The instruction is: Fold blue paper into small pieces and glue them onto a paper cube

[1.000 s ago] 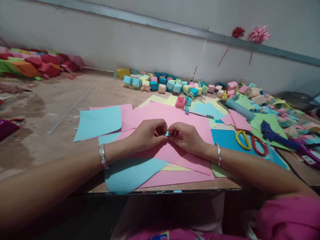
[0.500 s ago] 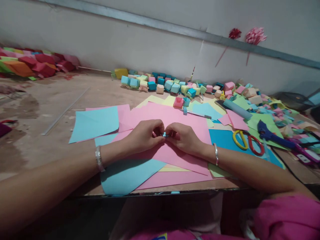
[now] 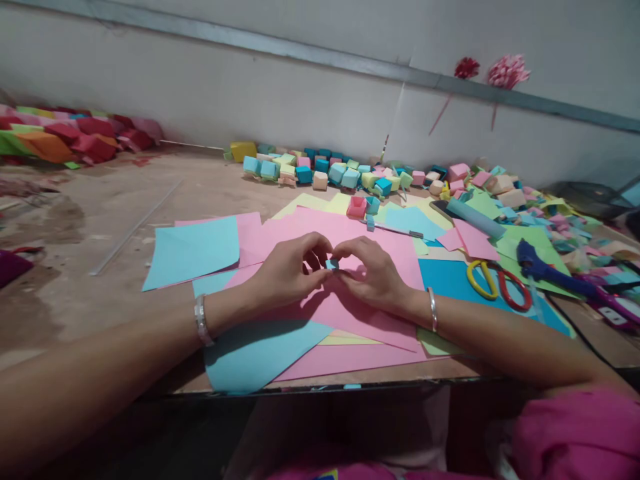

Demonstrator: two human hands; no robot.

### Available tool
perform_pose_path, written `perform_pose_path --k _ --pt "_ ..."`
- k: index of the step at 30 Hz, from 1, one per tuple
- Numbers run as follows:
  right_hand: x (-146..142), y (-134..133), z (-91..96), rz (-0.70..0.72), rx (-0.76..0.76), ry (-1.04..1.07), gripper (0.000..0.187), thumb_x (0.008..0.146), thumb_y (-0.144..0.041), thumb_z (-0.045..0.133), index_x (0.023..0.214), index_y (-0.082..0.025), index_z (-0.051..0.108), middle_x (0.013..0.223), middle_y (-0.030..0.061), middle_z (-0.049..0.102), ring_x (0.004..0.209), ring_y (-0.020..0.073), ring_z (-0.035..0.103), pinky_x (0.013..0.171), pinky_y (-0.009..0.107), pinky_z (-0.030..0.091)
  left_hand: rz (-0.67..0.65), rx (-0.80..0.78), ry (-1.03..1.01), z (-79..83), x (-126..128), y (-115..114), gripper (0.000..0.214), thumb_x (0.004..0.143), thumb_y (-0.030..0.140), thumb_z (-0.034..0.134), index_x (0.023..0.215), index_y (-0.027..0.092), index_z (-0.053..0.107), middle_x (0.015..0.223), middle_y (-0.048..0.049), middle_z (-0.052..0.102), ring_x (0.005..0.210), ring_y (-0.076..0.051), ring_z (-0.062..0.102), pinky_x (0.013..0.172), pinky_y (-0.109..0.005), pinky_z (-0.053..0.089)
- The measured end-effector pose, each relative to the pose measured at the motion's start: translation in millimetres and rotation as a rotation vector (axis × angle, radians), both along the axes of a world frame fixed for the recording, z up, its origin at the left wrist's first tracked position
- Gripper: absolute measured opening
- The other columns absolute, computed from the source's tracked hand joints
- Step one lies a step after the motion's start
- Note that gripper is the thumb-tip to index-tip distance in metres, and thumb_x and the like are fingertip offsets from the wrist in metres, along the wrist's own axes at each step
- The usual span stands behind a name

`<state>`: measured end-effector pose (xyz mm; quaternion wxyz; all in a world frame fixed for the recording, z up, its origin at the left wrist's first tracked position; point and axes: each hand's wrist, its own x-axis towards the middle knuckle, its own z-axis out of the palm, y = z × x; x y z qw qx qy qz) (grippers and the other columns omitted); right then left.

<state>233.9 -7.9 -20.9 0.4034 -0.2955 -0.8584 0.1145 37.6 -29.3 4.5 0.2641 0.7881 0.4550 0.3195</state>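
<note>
Between the fingertips of both hands is a tiny light-blue folded paper piece point(image 3: 332, 265). My left hand point(image 3: 293, 268) pinches it from the left, thumb below and fingers curled above. From the right, my right hand point(image 3: 373, 272) closes on its other side with thumb and forefinger. Both hands are over a large pink paper sheet point(image 3: 320, 230), which lies on other sheets. Light-blue sheets, one at the left point(image 3: 195, 252) and one nearer the table edge point(image 3: 255, 353), lie around it. Just beyond the hands stand a small open pink paper box point(image 3: 357, 207) and a pen point(image 3: 397, 230).
Scissors point(image 3: 483, 280) with yellow and red handles and a blue glue gun point(image 3: 555, 267) lie at the right. Many small paper boxes point(image 3: 320, 167) line the wall. Red and orange paper shapes point(image 3: 75, 137) are heaped at the far left, near a thin clear strip point(image 3: 137, 227).
My fingers have spread a little and risen into an arch, so the light-blue paper piece shows more. It was mostly hidden between the fingertips before. The camera has shifted slightly.
</note>
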Motion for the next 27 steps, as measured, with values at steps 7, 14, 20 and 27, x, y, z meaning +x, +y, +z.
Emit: perform_pose_path --k 7,14,20,27 --pt "-1 -5 -3.3 0.036 0.052 0.010 0.026 0.084 -0.017 0.059 0.110 -0.021 0.056 0.103 0.0062 0.070 0.091 0.0193 0.065 0.077 0.033 0.049 -0.007 -0.117 -0.044 1.7 0 2 0.018 0.077 0.032 0.067 0.085 0.016 0.062 0.076 -0.0013 0.063 0.065 -0.013 0.054 0.058 -0.026 0.045" --pt "-1 -1 -7.6 0.078 0.165 -0.032 0.031 0.084 -0.013 0.055 0.114 -0.022 0.056 0.110 0.0087 0.065 0.100 0.0216 0.061 0.084 0.038 0.050 -0.030 -0.182 -0.115 3.0 1 3 0.010 0.076 0.025 0.064 0.077 0.015 0.067 0.071 -0.0017 0.065 0.062 -0.012 0.054 0.056 -0.024 0.043" --pt "1 1 2.2 0.107 -0.172 0.162 0.034 0.084 -0.025 0.063 0.117 -0.019 0.056 0.113 0.0104 0.062 0.101 0.0197 0.060 0.086 0.038 0.051 -0.078 -0.156 -0.162 6.0 -1 3 0.014 0.079 0.030 0.065 0.077 0.016 0.066 0.084 -0.0039 0.065 0.078 -0.016 0.060 0.072 -0.030 0.050" --pt "-1 2 1.6 0.042 -0.417 0.211 0.006 0.081 -0.021 0.062 0.082 -0.016 0.066 0.075 0.0009 0.067 0.065 0.0103 0.057 0.058 0.023 0.045 -0.068 0.064 -0.035 2.5 -1 5 0.006 0.077 0.024 0.067 0.076 0.018 0.068 0.085 -0.0039 0.066 0.084 -0.018 0.059 0.082 -0.034 0.048"
